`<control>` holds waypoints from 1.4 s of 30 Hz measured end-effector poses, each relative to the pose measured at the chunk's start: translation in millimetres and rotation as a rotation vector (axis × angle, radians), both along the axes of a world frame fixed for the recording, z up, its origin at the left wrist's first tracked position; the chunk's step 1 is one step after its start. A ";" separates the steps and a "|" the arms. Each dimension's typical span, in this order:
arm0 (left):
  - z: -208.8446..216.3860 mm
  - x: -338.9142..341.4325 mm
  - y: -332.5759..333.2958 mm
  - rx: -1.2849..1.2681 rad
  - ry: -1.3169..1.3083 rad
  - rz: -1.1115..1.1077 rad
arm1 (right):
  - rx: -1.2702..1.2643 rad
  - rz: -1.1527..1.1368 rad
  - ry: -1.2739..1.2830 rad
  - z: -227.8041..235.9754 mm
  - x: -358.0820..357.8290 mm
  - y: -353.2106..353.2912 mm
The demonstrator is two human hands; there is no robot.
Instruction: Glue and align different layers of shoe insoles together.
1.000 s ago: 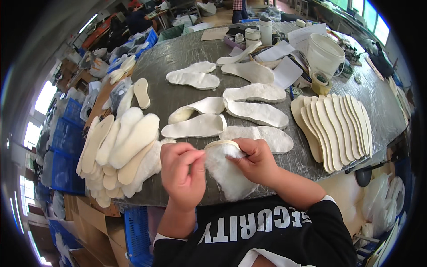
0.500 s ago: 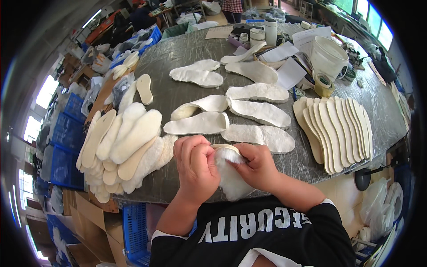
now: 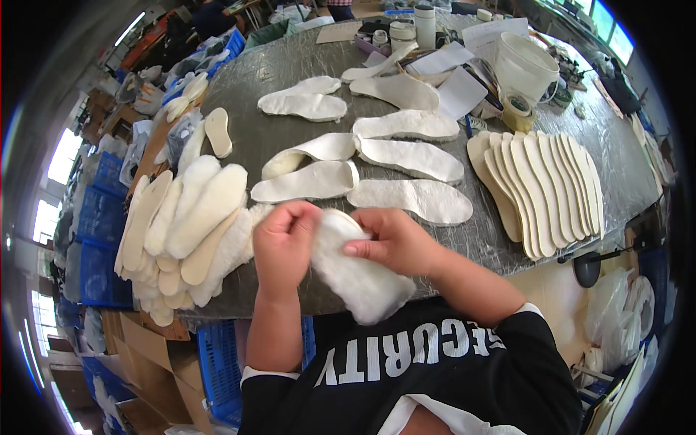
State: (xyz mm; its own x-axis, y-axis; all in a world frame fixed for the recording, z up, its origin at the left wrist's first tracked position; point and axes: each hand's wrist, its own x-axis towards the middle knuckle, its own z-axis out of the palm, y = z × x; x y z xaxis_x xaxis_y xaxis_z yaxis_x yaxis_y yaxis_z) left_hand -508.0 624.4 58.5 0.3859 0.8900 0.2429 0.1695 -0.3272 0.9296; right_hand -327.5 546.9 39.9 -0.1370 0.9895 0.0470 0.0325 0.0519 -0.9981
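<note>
While the right hand (image 3: 397,241) grips a white, fluffy, sole-shaped insole (image 3: 355,279) between thumb and fingers at the near edge of a dark, film-covered table (image 3: 243,83), the left hand (image 3: 283,243) is nearly closed beside its upper end; whether it pinches anything cannot be told. Beyond lie loose white fleecy insoles (image 3: 409,201), with heaped cream insoles (image 3: 206,214) leftward and overlapping flat cream insoles (image 3: 540,192) rightward.

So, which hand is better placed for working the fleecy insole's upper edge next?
Probably the left hand: it is pinched beside that edge, though contact is unclear. The right hand has the fleecy insole in its grip, thumb across the fleece, so seems better suited to steadying.
</note>
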 end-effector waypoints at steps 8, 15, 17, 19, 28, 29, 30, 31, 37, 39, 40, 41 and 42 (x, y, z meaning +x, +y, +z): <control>-104.4 -55.6 28.2 -0.172 -0.126 0.399 | -0.034 0.158 -0.471 -49.4 39.1 -10.0; -112.9 -24.3 -11.2 0.698 0.668 -0.020 | 0.289 -0.081 -1.275 -97.9 16.4 -36.2; -131.9 -20.3 -11.4 0.572 0.975 -0.338 | 0.158 0.052 -1.343 -109.8 13.8 -47.2; -135.6 -23.1 -3.3 0.569 0.988 -0.333 | 0.170 0.035 -1.318 -116.5 13.9 -41.9; -106.8 -41.9 -11.8 0.373 0.910 -0.370 | 0.243 -0.491 -0.876 -139.9 42.3 -60.9; -107.3 -50.4 -14.2 0.233 0.892 -0.376 | 0.263 -0.472 -0.862 -138.3 40.9 -61.1; -106.5 -56.5 -15.7 0.094 0.862 -0.389 | 0.129 -0.469 -0.725 -134.7 40.1 -63.3; -103.3 -63.2 -15.2 0.091 0.867 -0.369 | -0.007 -0.461 -0.589 -135.0 38.9 -64.5; -27.0 -128.1 41.1 0.205 0.495 0.018 | 0.101 -0.592 -0.457 -142.0 40.7 -63.4; 7.6 -162.6 79.5 0.039 0.372 0.339 | 0.095 -0.565 -0.550 -142.0 42.6 -62.7; 31.4 -176.3 100.2 0.009 0.599 0.499 | 0.093 -0.568 -0.550 -142.3 42.7 -62.3; 49.0 -198.8 116.1 0.156 0.668 0.592 | 0.105 -0.560 -0.555 -140.7 42.5 -60.3; 60.2 -218.0 125.9 0.303 0.732 0.677 | 0.112 -0.556 -0.566 -138.3 42.5 -60.1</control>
